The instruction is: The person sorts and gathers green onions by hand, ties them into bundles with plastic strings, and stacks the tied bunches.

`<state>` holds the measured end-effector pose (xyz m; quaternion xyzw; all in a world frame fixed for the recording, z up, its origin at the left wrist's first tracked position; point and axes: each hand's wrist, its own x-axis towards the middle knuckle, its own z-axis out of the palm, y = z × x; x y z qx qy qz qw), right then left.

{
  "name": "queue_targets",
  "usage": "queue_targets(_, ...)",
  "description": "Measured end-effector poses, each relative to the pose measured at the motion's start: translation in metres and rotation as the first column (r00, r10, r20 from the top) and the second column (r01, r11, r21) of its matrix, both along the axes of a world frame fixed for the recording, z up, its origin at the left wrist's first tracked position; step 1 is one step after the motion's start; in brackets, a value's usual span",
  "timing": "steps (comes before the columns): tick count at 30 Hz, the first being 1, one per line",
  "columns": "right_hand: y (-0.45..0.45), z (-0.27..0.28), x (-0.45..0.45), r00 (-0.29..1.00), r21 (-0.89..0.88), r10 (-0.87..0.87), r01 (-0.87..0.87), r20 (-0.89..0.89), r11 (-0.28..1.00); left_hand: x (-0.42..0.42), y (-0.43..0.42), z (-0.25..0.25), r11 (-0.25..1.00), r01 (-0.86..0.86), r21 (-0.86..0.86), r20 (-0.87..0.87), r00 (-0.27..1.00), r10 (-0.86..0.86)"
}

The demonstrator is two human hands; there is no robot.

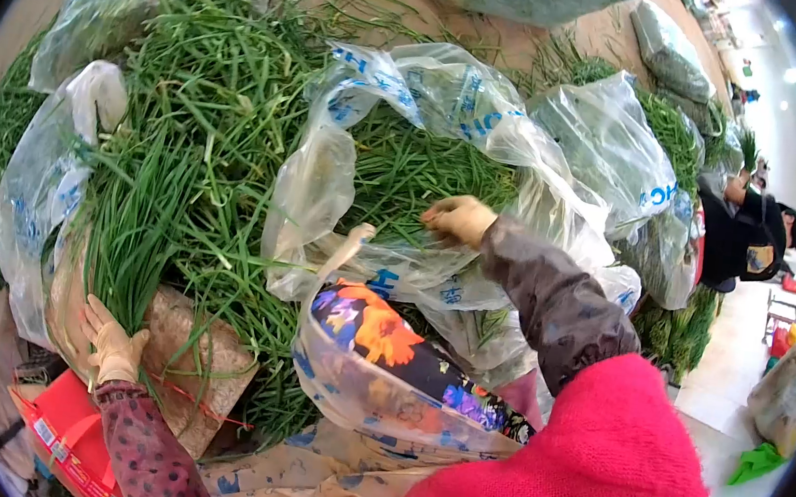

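Observation:
My left hand [111, 345], in a pale glove and a dotted sleeve, lies open with its fingers stretched out. It is at the lower end of a pile of long green chives [145, 212], beside a brown board-like piece [201, 364]. My right hand [459, 221], also gloved and slightly blurred, reaches from a dark brown sleeve over the mouth of a clear plastic bag [312, 191]. Its fingers are curled together, and anything between them is too small to make out. Chives [416, 168] fill the bag below this hand.
A floral-clothed knee [380, 329] under clear plastic is between my arms. Other filled bags [605, 125] stand at the right and a plastic bag [39, 201] at the left. A red box [73, 428] sits lower left. A person in black [749, 232] is farther off.

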<state>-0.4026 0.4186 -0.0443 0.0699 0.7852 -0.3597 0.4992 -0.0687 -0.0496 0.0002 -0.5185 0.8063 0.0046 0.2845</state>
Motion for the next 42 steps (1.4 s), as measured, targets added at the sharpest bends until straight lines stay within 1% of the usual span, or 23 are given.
queue_targets(3,0.029,-0.009,-0.057,0.995,0.261,0.097,-0.084,-0.036,0.962,-0.044,0.020,0.031,0.992,0.125,0.021,-0.053,0.991,-0.124)
queue_targets(4,0.033,-0.004,-0.071,0.724,0.561,0.655,-0.457,-0.217,0.690,-0.057,0.028,0.036,0.960,0.277,-0.040,-0.138,0.950,-0.280)
queue_targets(6,0.059,-0.020,-0.092,0.339,0.724,0.795,-0.337,-0.504,0.602,-0.119,0.072,0.073,0.895,0.446,-0.019,-0.108,0.889,-0.445)
queue_targets(8,0.009,0.047,-0.153,0.375,0.873,0.850,-0.171,-0.370,0.456,-0.165,0.111,0.083,0.652,0.737,-0.176,-0.602,0.443,-0.664)
queue_targets(9,0.011,0.053,-0.165,0.348,0.865,0.839,-0.131,-0.418,0.485,-0.193,0.140,0.091,0.636,0.770,0.054,-0.783,0.428,-0.452)
queue_targets(10,0.014,0.060,-0.178,0.318,0.852,0.826,-0.092,-0.465,0.515,-0.211,0.159,0.078,0.458,0.882,0.111,-0.846,0.326,-0.422)
queue_targets(12,-0.005,0.094,-0.197,0.711,0.520,0.342,0.038,-0.614,0.853,-0.240,0.196,0.053,0.139,0.959,0.246,-0.903,0.279,-0.326)
queue_targets(14,-0.004,0.104,-0.219,0.579,0.352,0.230,0.106,-0.782,0.930,-0.262,0.225,0.019,-0.021,0.907,0.420,-0.879,0.401,-0.259)
queue_targets(15,0.000,0.102,-0.232,0.509,0.363,0.257,0.118,-0.821,0.924,-0.271,0.229,0.001,-0.027,0.906,0.422,-0.879,0.401,-0.257)
queue_targets(17,0.003,0.097,-0.238,0.643,-0.056,-0.192,0.225,-0.741,0.973,-0.289,0.229,-0.017,0.062,0.905,0.421,-0.718,0.375,-0.586)
queue_targets(19,0.002,0.097,-0.236,0.648,-0.063,-0.224,0.263,-0.728,0.963,-0.300,0.222,-0.019,0.365,0.801,0.474,-0.376,0.559,-0.739)
queue_targets(21,0.001,0.088,-0.231,0.659,-0.072,-0.260,0.298,-0.706,0.952,-0.263,0.176,-0.172,0.452,0.835,-0.313,-0.248,0.388,-0.888)
queue_targets(22,0.006,0.077,-0.228,0.511,-0.028,-0.128,0.200,-0.850,0.979,-0.270,0.166,-0.153,0.649,0.750,-0.125,-0.453,0.539,-0.710)
queue_targets(23,0.008,0.065,-0.224,0.329,0.037,-0.001,0.109,-0.944,0.993,-0.280,0.159,-0.123,0.656,0.746,-0.111,-0.378,0.579,-0.723)
queue_targets(24,0.005,0.053,-0.218,0.255,-0.064,-0.087,0.097,-0.963,0.993,-0.290,0.151,-0.094,0.661,0.744,-0.096,-0.297,0.612,-0.732)
queue_targets(25,0.004,0.039,-0.215,0.269,-0.067,-0.090,0.093,-0.959,0.993,-0.291,0.141,-0.099,0.594,0.759,-0.266,-0.298,0.521,-0.800)
queue_targets(27,0.000,0.015,-0.210,0.404,0.166,0.122,0.074,-0.907,0.983,-0.305,0.136,-0.071,0.598,0.720,-0.353,-0.317,0.509,-0.800)
queue_targets(28,-0.009,0.018,-0.195,0.601,0.371,0.317,-0.037,-0.734,0.928,-0.314,0.129,-0.066,0.564,0.699,-0.439,-0.356,0.441,-0.824)
queue_targets(29,-0.025,0.006,-0.190,0.648,0.712,0.616,-0.159,-0.447,0.684,-0.323,0.122,-0.061,0.530,0.668,-0.523,-0.389,0.367,-0.845)
queue_targets(31,-0.041,-0.008,-0.180,0.496,0.815,0.835,-0.367,-0.237,0.449,-0.334,0.111,-0.050,0.501,0.655,-0.565,-0.411,0.303,-0.860)
queue_targets(38,-0.128,-0.017,-0.206,0.199,0.788,0.891,-0.416,-0.408,0.454,-0.345,0.086,-0.025,0.331,0.619,-0.712,-0.287,0.174,-0.942)
queue_targets(39,-0.138,-0.017,-0.211,0.177,0.786,0.890,-0.420,-0.420,0.454,-0.345,0.095,-0.016,0.453,0.656,-0.604,-0.375,0.267,-0.888)
queue_targets(42,-0.157,-0.021,-0.221,0.142,0.786,0.898,-0.439,-0.417,0.435,-0.337,0.117,-0.002,0.564,0.683,-0.464,-0.461,0.357,-0.812)
